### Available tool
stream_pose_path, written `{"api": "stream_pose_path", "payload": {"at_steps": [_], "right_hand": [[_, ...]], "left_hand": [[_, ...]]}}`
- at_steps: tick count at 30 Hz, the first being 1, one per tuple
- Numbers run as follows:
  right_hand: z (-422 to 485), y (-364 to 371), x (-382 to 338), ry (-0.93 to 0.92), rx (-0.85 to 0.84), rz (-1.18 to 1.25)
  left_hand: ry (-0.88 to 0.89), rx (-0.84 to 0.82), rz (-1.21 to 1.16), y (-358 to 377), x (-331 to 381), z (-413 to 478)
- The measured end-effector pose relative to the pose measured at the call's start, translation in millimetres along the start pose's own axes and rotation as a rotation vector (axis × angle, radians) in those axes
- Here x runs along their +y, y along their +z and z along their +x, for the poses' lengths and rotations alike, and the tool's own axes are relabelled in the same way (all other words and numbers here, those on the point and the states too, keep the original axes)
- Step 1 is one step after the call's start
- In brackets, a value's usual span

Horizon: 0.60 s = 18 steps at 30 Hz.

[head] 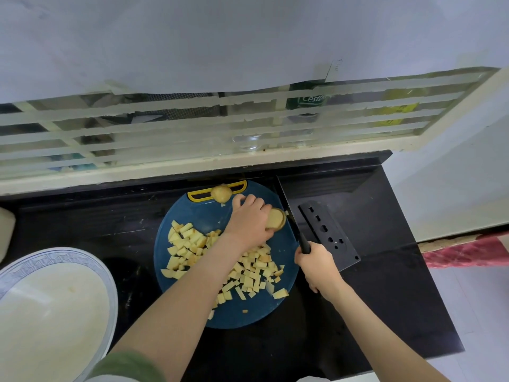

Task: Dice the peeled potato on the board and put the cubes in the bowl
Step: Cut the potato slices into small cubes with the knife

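A cut potato piece (276, 218) is held down at the right edge of the round blue board (198, 216) by the left hand (249, 219), whose fingers are curled over it. The black handle of a knife (302, 241) is gripped in the right hand (316, 267), with the fingers wrapped round it. The blade is seen edge-on, just beside the piece's cut face (whether it touches cannot be told). Pale cubes (248, 271) are spread across the board's middle and near side, partly under the left forearm. A second, uncut potato (221, 193) is set by the board's yellow handle. A white bowl (55, 252) is placed on the black counter (385, 299), left of the board.
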State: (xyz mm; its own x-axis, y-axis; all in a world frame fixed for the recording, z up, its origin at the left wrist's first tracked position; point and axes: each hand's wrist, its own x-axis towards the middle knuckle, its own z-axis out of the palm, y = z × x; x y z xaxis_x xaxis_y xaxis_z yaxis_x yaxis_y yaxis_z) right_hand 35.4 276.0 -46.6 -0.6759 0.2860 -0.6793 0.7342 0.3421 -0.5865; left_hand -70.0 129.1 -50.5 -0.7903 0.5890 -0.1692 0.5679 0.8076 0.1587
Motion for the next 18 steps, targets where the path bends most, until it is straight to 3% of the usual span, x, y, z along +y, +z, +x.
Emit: {"api": "stream_pose_path", "payload": {"at_steps": [12, 18], "right_hand": [[-5.8, 5.2, -6.8, 0.016, 0.033, 0.081], [-13.9, 8.5, -8.8, -0.059, 0.022, 0.036]], "left_hand": [[-0.073, -0.036, 0.019, -2.3, 2.7, 1.9], [-0.138, -0.056, -0.113, -3.8, -12.0, 1.1]]}}
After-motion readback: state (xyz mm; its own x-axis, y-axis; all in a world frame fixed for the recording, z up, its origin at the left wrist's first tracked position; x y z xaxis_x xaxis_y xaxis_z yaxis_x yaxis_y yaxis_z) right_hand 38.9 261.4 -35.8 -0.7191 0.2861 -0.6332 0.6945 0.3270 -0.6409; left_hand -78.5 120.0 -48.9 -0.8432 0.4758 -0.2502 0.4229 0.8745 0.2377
